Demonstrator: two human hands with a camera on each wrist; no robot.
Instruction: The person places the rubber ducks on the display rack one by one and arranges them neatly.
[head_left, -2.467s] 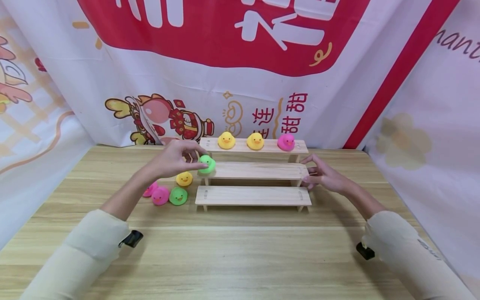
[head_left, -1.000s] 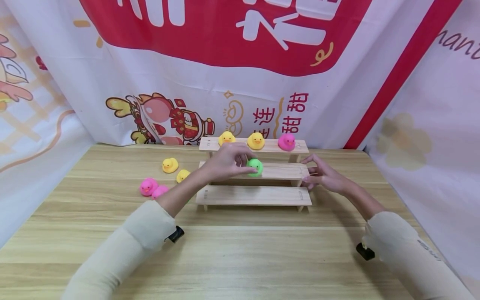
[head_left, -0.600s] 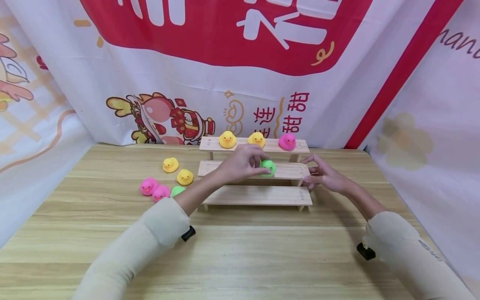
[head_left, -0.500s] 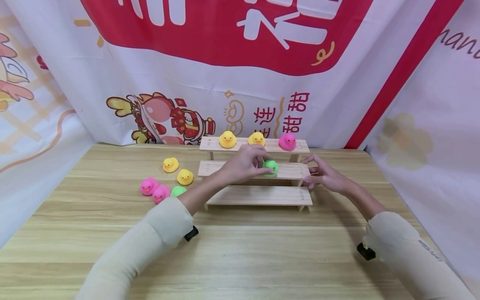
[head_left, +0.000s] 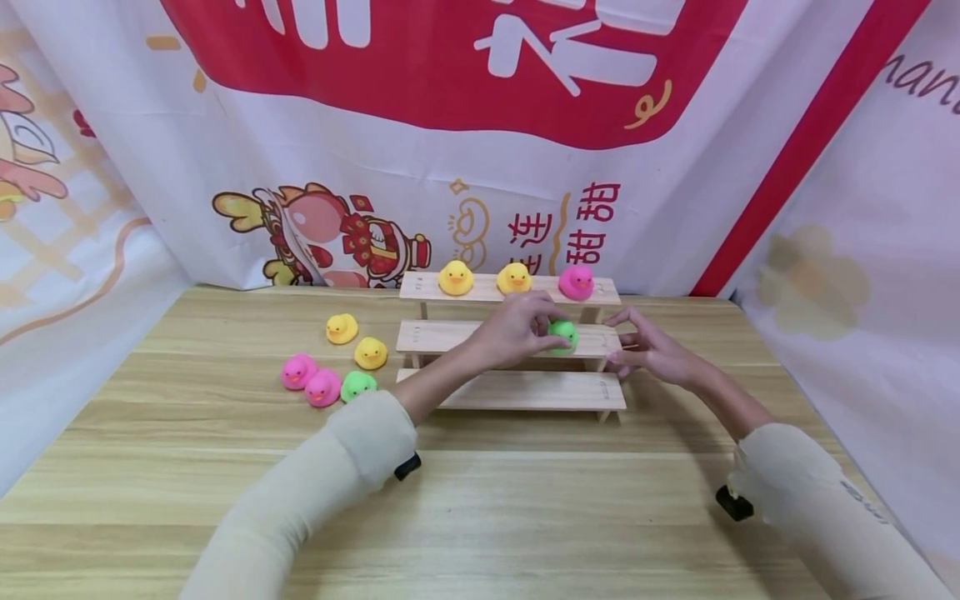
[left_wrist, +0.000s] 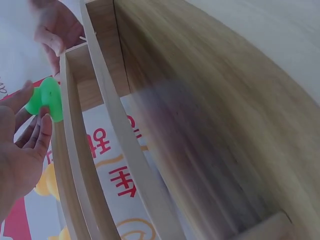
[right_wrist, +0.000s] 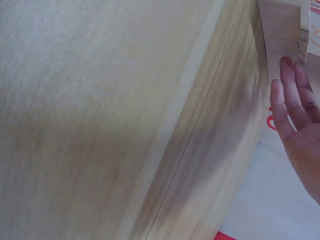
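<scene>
Thumb and fingers of my left hand (head_left: 517,329) pinch a green rubber duck (head_left: 564,336) at the right part of the middle tier of a three-step wooden display shelf (head_left: 517,392). In the left wrist view the green duck (left_wrist: 49,99) sits at the board's edge, between thumb and fingertips. My right hand (head_left: 654,350) rests its fingertips against the right end of the shelf; in the right wrist view, three fingers of the right hand (right_wrist: 300,115) lie extended by the side panel. Along the top tier stand two yellow ducks (head_left: 455,278) and a pink duck (head_left: 576,283).
Left of the shelf, several ducks stand on the wooden table (head_left: 480,517): two yellow ones (head_left: 371,353), two pink ones (head_left: 322,388) and a green one (head_left: 357,384), close to my left forearm. A printed cloth backdrop (head_left: 360,142) hangs behind the shelf.
My left hand has carried the green duck rightward along the middle tier, from its left end to near its right end. My right hand has stayed at the shelf's end.
</scene>
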